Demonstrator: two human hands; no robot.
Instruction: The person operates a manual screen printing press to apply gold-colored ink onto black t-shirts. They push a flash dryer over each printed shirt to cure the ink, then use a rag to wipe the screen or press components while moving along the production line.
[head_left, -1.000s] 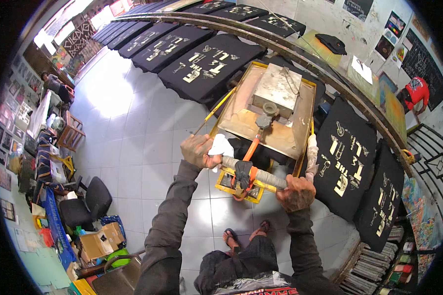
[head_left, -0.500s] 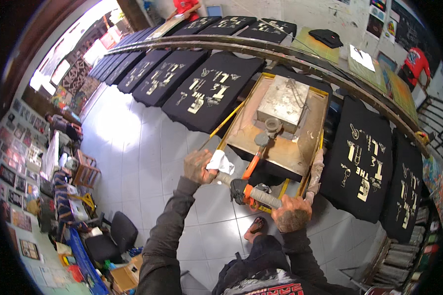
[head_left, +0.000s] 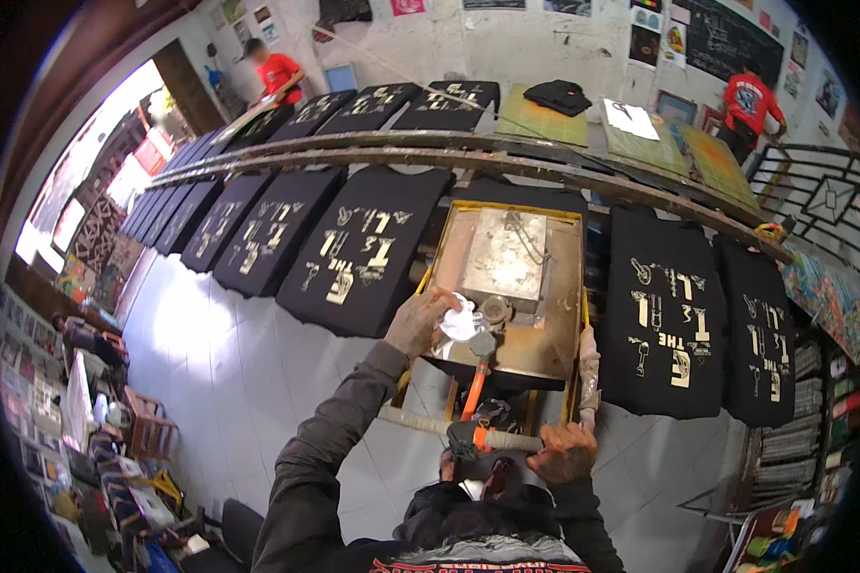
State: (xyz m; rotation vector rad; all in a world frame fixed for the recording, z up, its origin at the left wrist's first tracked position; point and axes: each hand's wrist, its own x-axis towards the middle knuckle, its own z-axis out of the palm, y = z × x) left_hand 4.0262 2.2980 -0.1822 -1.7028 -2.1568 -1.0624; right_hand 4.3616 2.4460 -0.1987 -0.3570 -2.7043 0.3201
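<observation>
In front of me stands a heat press with a yellow frame point(head_left: 575, 222), a metal top box point(head_left: 506, 250) and an orange lever point(head_left: 472, 392) joined to a cloth-wrapped crossbar handle point(head_left: 406, 418). My left hand point(head_left: 420, 325) is closed on a white cloth point(head_left: 462, 321) at the press's left front, beside the round metal fitting. My right hand point(head_left: 566, 453) grips the right end of the crossbar. The press sits over a black T-shirt point(head_left: 487, 191); printed black T-shirts point(head_left: 368, 244) lie on boards on both sides of it.
A long rail point(head_left: 373, 151) runs behind the press, with more shirt boards point(head_left: 447, 107) beyond it. Two people in red shirts point(head_left: 277, 78) point(head_left: 747, 107) are at the far side. A seated person point(head_left: 91, 341), a wooden chair point(head_left: 148, 425) and an office chair point(head_left: 239, 530) are at the left.
My left hand has left the crossbar and moved up and forward with the white cloth onto the press. The view has shifted, showing more of the back wall and rail.
</observation>
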